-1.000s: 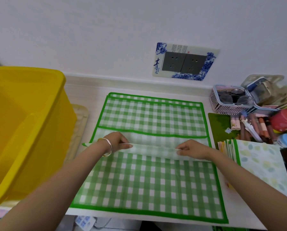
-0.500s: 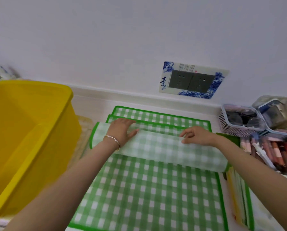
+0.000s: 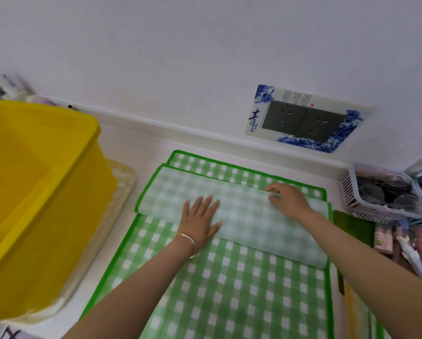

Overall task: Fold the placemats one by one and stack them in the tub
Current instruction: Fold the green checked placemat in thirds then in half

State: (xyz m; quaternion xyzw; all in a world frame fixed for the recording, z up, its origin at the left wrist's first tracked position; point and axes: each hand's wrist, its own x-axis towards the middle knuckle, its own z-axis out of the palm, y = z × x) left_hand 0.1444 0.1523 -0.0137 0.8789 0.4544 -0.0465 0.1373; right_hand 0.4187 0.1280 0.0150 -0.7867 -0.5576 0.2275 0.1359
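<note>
Your left hand (image 3: 200,221) lies flat, fingers straight and spread, pressing on the pale underside of the folded placemat (image 3: 241,211). It grasps nothing. A thin bracelet (image 3: 190,241) circles that wrist.

Your right hand (image 3: 288,199) reaches to the far long edge of the same flap. Its fingertips (image 3: 271,192) are curled and pinch that edge near the right corner.

The folded placemat runs as a pale band across the middle of the white tabletop (image 3: 141,148), green border showing at its left end. It rests on a second green gingham placemat (image 3: 229,289), which lies open and stretches toward you. The checked strip of the layer beneath shows just past the pinched edge, close to the wall.

The yellow tub (image 3: 46,192) stands to your left, just beside the placemats and not touching them. It sits on a cream mat (image 3: 121,192).

On the wall (image 3: 205,57) ahead is a double socket (image 3: 305,118) framed in a blue-and-white surround. At far right, a white slotted basket (image 3: 366,199) holds blurred items, and a dark green board (image 3: 352,228) lies near the placemats' right edge.
</note>
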